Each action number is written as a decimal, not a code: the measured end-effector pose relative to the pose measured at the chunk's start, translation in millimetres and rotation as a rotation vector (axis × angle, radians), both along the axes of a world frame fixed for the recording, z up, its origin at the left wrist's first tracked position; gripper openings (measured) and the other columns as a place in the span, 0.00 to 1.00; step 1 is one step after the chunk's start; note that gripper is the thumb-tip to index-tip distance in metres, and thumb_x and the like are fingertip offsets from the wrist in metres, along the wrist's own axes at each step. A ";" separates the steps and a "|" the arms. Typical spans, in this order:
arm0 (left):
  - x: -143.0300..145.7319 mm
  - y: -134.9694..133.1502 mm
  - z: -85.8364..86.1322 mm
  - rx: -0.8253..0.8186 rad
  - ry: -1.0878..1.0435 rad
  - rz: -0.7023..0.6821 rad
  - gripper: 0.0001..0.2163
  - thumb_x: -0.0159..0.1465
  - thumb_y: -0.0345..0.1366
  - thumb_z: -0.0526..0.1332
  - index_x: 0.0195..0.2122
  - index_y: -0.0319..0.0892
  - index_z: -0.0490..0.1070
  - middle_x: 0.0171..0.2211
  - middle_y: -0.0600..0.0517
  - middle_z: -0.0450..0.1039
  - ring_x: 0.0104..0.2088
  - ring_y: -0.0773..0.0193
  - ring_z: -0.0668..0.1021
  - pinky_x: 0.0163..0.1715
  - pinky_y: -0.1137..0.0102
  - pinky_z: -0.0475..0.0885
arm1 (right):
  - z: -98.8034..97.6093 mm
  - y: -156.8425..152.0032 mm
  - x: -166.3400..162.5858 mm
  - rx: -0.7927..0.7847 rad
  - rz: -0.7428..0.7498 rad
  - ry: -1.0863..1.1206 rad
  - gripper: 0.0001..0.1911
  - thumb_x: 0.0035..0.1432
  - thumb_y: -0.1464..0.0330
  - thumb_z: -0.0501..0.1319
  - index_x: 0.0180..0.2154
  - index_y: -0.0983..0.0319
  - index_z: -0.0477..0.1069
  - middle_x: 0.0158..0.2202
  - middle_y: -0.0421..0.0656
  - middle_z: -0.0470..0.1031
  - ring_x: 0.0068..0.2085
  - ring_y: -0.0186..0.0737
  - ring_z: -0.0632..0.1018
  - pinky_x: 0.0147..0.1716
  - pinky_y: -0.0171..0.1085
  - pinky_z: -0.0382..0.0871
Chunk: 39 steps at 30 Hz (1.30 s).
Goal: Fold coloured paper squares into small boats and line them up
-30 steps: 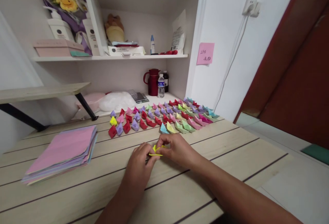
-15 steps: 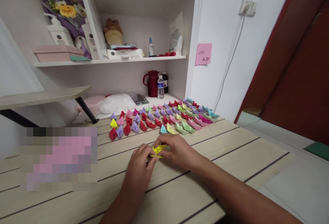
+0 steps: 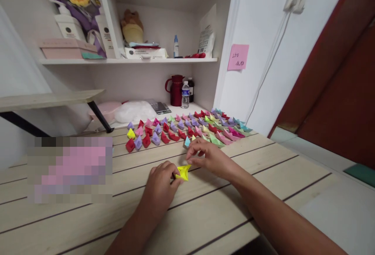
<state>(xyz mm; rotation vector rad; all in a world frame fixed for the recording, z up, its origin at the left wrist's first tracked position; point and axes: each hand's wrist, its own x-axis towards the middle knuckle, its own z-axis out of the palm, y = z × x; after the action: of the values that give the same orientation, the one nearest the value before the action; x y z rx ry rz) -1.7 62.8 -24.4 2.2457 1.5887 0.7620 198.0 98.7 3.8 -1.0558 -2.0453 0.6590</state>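
Observation:
My left hand (image 3: 160,182) pinches a small yellow folded paper piece (image 3: 183,172) against the wooden table (image 3: 205,208). My right hand (image 3: 208,156) hovers just behind and to the right of it, fingers curled together near the front row of folded paper boats (image 3: 187,128). I cannot make out anything in the right fingers. The boats are red, purple, pink, green, yellow and blue, and stand in rows beyond both hands.
A blurred patch with pink tones (image 3: 70,169) covers the table's left side. Behind the boats stand a red jug (image 3: 176,90), a water bottle (image 3: 185,95) and a white bag (image 3: 134,111). A shelf (image 3: 129,60) carries boxes and bottles. A pink note (image 3: 238,57) hangs on the wall.
My right hand has let go of the yellow piece and lifted back toward the boats. The left hand alone keeps hold of it. The view has shifted slightly.

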 end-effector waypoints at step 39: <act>0.2 1.1 -1.1 -0.021 0.033 -0.010 0.06 0.58 0.25 0.62 0.32 0.43 0.72 0.36 0.53 0.74 0.36 0.62 0.75 0.41 0.65 0.63 | -20.0 0.4 -17.1 0.064 0.054 -0.315 0.11 0.50 0.79 0.63 0.33 0.61 0.79 0.44 0.45 0.77 0.45 0.42 0.76 0.45 0.36 0.67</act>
<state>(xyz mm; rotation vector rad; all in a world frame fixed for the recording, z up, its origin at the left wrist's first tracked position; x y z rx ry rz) -1.5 63.9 -25.5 2.2607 1.5913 0.7059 180.9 99.1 -16.1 -1.1277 -2.3552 0.4729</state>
